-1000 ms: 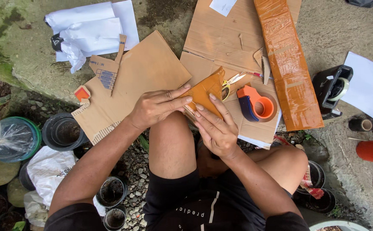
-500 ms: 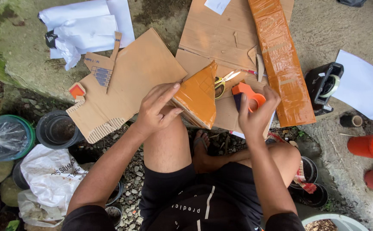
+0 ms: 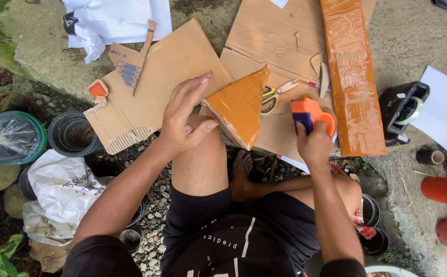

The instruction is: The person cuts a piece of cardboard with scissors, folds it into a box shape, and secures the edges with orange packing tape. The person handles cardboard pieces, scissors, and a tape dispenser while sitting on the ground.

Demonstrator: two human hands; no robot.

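Two hands at work. Left hand point(image 3: 185, 120) half open, thumb and fingertips pinching the edge of a tape-covered orange-brown triangular cardboard piece point(image 3: 240, 109), held tilted above the knee. Right hand point(image 3: 313, 144) closed around an orange-and-blue handheld tape dispenser point(image 3: 309, 114), just right of the triangle (not touching it). Yellow-handled scissors point(image 3: 270, 97) lie between and beyond both hands, on flat brown cardboard sheet point(image 3: 269, 36).

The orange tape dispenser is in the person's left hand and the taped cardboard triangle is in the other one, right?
Not quite. The head view shows the orange tape dispenser in the right hand, not the left. The left hand holds the orange taped cardboard triangle.
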